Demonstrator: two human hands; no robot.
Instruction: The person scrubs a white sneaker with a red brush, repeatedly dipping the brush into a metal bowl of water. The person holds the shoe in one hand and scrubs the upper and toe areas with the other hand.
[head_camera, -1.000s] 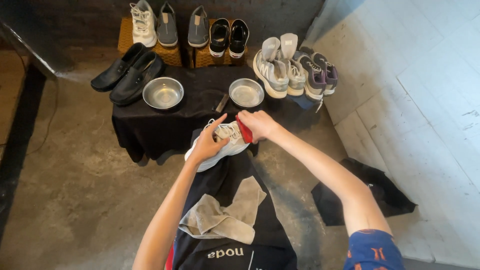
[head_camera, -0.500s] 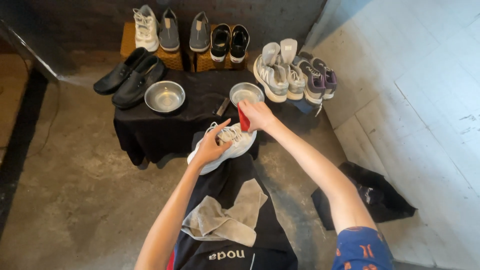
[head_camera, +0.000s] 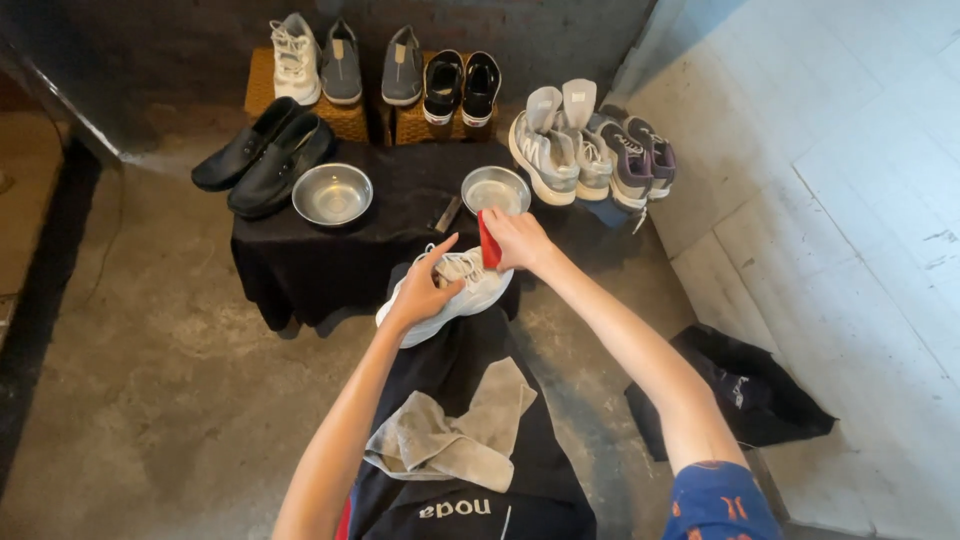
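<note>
two steel bowls (head_camera: 332, 193) and shoes (head_camera: 590, 150) crowd the black table (head_camera: 300, 250) (bare concrete (head_camera: 150, 400) left).

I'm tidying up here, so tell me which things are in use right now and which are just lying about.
In use:
left hand steadying the white lace-up sneaker
right hand gripping the small red brush

Lying about:
grey crumpled towel
two round steel bowls
black leather loafers
black cloth heap
</note>
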